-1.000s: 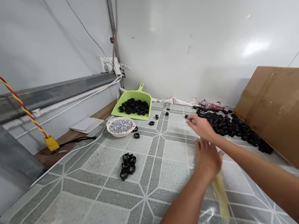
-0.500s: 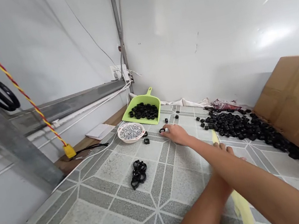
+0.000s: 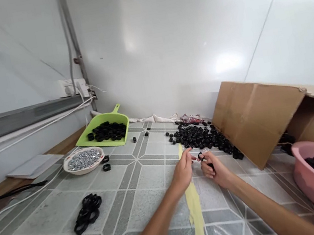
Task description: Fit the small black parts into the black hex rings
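My right hand point(image 3: 217, 169) pinches a black ring point(image 3: 200, 156) between thumb and fingertips, with another dark piece against its palm. Facing it on the left, my left hand point(image 3: 183, 169) has its index finger forward and its other fingertips together; whatever lies between them is too small to make out. A gap separates the two hands. Behind them spreads a pile of small black parts point(image 3: 196, 135). Several black rings point(image 3: 88, 212) lie heaped at the left, near a bowl point(image 3: 84, 171) of small silvery pieces. Two loose rings point(image 3: 106, 167) are beside the bowl.
A green dustpan point(image 3: 121, 141) holds more black parts at the back left. Cardboard point(image 3: 237, 123) leans at the right, beside a pink basin point(image 3: 311, 183) of black pieces. Yellow tape point(image 3: 196, 216) runs along the tabletop. White papers point(image 3: 33, 166) lie at the left edge.
The view has turned right, bringing the pink basin in. My right hand has come back from the left side with the ring; my arms are no longer crossed and my hands face each other.
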The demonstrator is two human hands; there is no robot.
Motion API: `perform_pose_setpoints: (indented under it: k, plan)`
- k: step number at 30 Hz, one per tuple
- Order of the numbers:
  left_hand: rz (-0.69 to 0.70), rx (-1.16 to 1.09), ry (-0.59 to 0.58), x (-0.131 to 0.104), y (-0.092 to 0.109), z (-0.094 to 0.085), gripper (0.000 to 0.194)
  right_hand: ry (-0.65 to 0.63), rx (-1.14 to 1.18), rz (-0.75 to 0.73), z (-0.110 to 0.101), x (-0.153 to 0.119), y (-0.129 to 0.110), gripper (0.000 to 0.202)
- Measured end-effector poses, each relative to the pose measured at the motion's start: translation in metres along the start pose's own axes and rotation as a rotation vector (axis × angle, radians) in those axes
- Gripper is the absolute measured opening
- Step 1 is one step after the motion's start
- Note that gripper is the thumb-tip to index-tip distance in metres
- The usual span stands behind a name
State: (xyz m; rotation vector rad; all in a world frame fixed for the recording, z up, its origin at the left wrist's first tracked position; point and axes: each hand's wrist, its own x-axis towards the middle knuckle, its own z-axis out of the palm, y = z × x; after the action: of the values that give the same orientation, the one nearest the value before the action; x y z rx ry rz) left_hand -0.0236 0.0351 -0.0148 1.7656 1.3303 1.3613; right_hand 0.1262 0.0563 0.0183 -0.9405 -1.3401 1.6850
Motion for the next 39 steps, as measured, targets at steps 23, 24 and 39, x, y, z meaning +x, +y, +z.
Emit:
perform_pose_setpoints:
  k: [23,24,39]
  plan:
    - [-0.471,-0.494,0.225,0.009,0.014,-0.008,0.042,0.044,0.487,0.007,-0.002,0.015,0.024,0.035]
    - [-0.472,-0.484,0.221,0.009,0.013,-0.007,0.043,0.036,0.493,0.002,-0.002,0.016,0.025,0.036]
    - [-0.42,-0.394,0.145,0.004,0.014,-0.005,0.042,0.229,0.308,-0.169,0.005,0.007,0.019,0.032]
